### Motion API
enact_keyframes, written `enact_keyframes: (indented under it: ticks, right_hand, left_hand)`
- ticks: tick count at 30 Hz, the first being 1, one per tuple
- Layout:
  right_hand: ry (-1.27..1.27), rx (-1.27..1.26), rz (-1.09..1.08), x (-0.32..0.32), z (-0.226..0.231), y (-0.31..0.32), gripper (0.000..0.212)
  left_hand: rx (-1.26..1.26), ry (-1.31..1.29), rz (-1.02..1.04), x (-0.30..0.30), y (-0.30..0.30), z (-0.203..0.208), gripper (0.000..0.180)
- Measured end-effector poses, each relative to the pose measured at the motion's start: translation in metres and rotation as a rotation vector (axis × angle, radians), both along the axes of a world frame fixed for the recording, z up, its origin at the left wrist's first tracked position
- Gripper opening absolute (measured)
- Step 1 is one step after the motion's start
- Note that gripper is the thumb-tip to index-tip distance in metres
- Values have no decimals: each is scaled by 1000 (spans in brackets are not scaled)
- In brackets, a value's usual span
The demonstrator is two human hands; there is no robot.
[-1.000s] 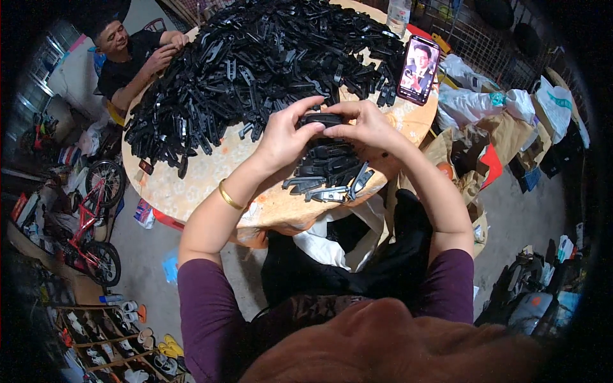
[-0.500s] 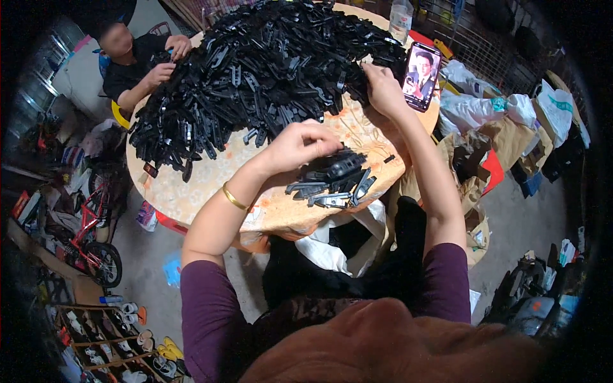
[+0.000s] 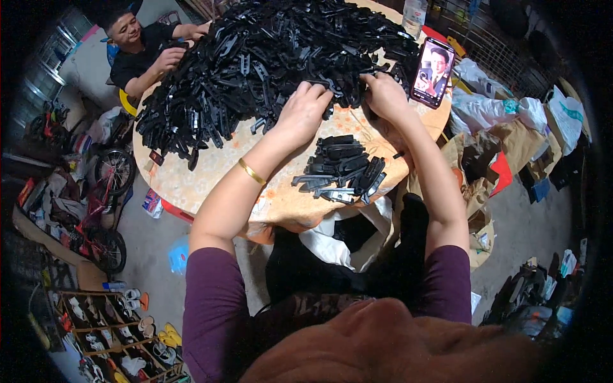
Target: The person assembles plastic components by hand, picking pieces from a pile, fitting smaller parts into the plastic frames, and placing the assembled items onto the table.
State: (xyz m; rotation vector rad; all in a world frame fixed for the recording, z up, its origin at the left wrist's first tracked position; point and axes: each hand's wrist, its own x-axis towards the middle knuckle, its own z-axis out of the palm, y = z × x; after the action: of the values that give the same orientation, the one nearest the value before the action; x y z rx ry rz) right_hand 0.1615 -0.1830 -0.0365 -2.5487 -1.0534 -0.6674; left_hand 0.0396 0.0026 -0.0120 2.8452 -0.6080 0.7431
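Looking down from your head, you face a round table [image 3: 191, 182] with a pale orange patterned cloth. Most of its far half is buried under a big heap [image 3: 255, 70] of black plastic clips, spreading from the left rim almost to the right.

Your left hand [image 3: 301, 113] lies palm down on the near edge of the heap, fingers slightly spread and curled into the clips. Whether it has hold of one, you cannot tell. A gold bangle [image 3: 252, 172] sits on that forearm.

Your right hand [image 3: 385, 96] is just beside it, also at the heap's near edge, fingers bent around clips at the tips. What exactly it grips is hidden.

Nearer you, between your forearms, lies a small stack [image 3: 341, 169] of clips, laid roughly side by side, apart from the heap.

A phone [image 3: 433, 72] stands tilted near the right rim, screen lit, close to your right hand.

Across the table, upper left, another person [image 3: 143, 54] in a black shirt has both hands at the far side of the heap.

On the floor to the left stand bicycles [image 3: 96, 210], and lower left a shoe rack [image 3: 108, 325].
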Motion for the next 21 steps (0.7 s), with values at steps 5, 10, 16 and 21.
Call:
enact_keyframes:
  ticks: [5,10,16,21]
  right_hand:
    - [153,12,-87,3,2,-5,19]
    - [243,-65,71,6,13,-24,30]
    - [411,472,235,-15,38,-11,27]
    - [1125,806,561,-59,55,7,27]
  left_hand:
    - [-151,-213,9,-1,9,-2,35]
    - [-614,-100,130,-18,13,10,20]
    - [-1372,412,2,-24,-2,9,23]
    - [-1491,439,-20,-23,-4,6,26]
